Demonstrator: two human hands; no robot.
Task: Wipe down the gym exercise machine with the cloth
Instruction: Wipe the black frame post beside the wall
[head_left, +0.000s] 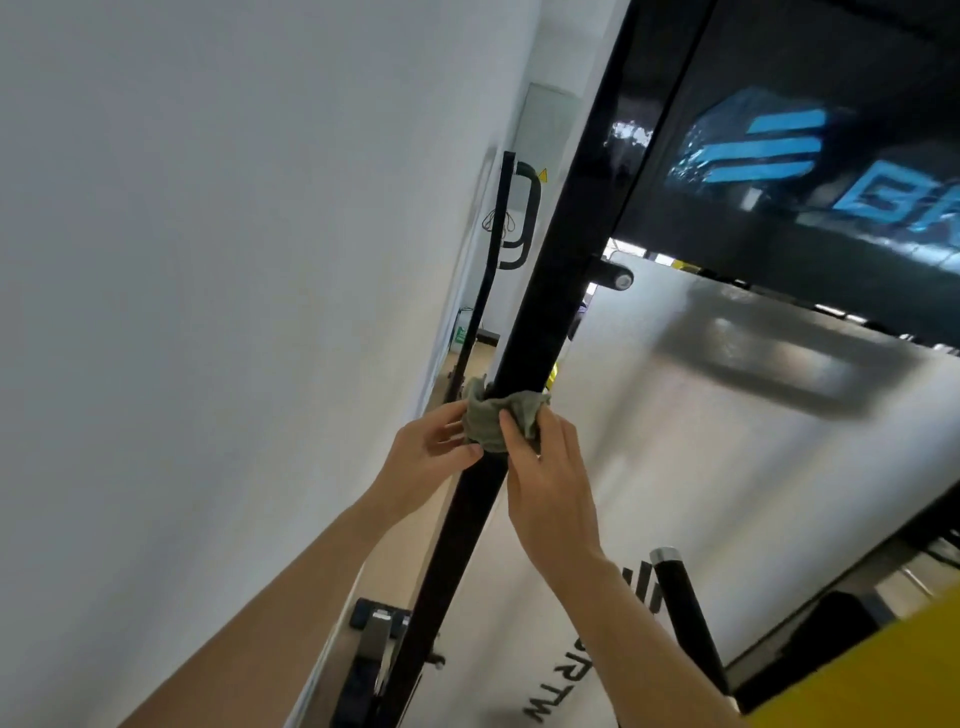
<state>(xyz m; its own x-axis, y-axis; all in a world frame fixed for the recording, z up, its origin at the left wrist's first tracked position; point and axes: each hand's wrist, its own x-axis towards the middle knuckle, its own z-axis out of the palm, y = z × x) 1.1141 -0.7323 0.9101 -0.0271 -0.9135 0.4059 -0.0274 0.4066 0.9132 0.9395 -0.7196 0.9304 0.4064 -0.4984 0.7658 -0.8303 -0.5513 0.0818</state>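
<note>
Cloth (498, 421), greenish and bunched, is wrapped round the black post (535, 322) of the machine (613, 171), right at the fingertips of both hands. It sits about midway along the stretch of post in view.

By my reading the wipe is under way, not finished. The cloth is on the post, but nothing shows which part has been done, as I see no streaks or dust lines on the black paint. What is probably left:
- the post above the hands, running up beside the dark panel (769, 150) with the blue logo
- the post below the wrists, down toward the base
- the panel itself, and the frosted shield (727, 415) to the right of the right hand
- the black grip (685, 613) below the right forearm, and the curved handle (524, 218) far above the left hand

Left hand (431, 447) grips the cloth from the left of the post, its thumb pressed on the cloth's lower edge and its fingers curled onto the fabric. Right hand (545, 467) grips from the right, with the thumb on the front of the cloth and the fingers bent round the far side. So both hands are clamped on the cloth, and through it on the post, with the thumbs close together. A white wall (208, 260) lies to the left of the left hand.
</note>
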